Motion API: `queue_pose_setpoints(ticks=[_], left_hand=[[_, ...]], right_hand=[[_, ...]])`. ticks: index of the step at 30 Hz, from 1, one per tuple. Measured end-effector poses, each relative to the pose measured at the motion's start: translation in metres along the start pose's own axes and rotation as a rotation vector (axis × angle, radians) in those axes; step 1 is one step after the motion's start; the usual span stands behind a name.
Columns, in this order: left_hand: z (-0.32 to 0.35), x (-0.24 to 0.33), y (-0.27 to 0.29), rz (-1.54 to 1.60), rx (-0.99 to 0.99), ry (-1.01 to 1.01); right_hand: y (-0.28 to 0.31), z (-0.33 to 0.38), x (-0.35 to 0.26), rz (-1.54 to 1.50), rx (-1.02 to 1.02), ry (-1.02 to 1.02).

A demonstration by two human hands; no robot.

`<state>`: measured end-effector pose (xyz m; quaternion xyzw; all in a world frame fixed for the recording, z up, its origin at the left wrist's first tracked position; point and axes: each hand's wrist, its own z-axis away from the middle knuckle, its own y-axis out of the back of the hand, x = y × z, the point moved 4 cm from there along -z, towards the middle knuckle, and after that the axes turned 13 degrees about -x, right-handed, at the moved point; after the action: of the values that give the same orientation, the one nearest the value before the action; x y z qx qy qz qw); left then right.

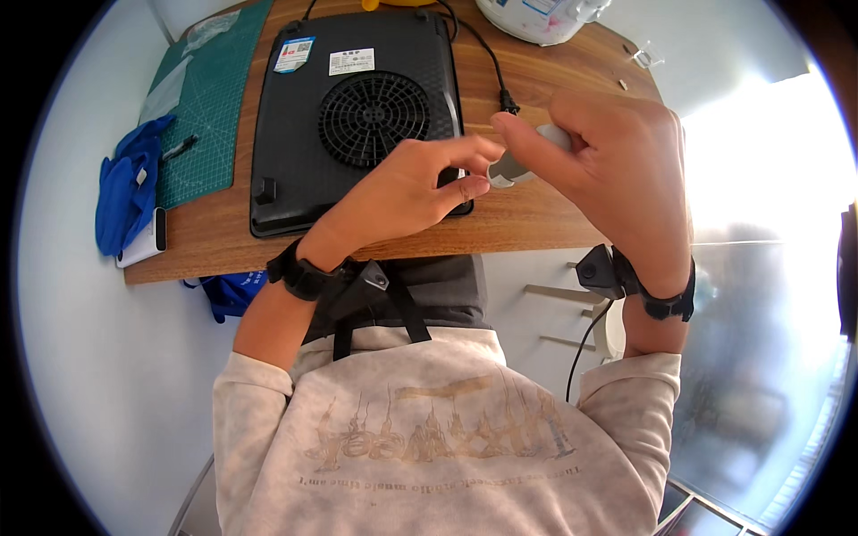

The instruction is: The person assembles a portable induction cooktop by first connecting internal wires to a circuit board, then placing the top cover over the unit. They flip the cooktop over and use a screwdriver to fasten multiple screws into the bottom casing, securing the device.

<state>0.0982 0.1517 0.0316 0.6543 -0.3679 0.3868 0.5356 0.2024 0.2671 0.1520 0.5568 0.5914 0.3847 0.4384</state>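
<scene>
Right hand (612,156) clamps fingers around a grey rounded object (510,170), probably light, stiff, best side-held; left hand (402,186) fingertips spread.

I get harsh white glare at the right, burning out detail beside the right hand (617,165). The wall (67,295) at left sits in softer, bluish light. Fisheye bows the table (563,76); black corners close in; print on the label (351,62) blurs.
</scene>
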Motion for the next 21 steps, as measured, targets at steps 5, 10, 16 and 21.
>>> queue_pose_setpoints(ticks=[5, 10, 16, 21], left_hand=[[-0.002, 0.021, 0.006, -0.068, 0.150, -0.208], [-0.010, 0.022, 0.004, 0.110, 0.100, -0.211], [-0.009, 0.021, 0.004, 0.118, 0.093, -0.208], [-0.005, 0.028, 0.008, 0.089, 0.088, -0.104]], right_hand=[[-0.001, -0.001, -0.003, 0.111, -0.022, -0.046], [-0.004, -0.004, -0.009, 0.151, 0.002, -0.067], [-0.005, -0.001, -0.010, 0.195, -0.004, -0.089], [0.006, 0.001, -0.006, -0.162, -0.101, 0.089]])
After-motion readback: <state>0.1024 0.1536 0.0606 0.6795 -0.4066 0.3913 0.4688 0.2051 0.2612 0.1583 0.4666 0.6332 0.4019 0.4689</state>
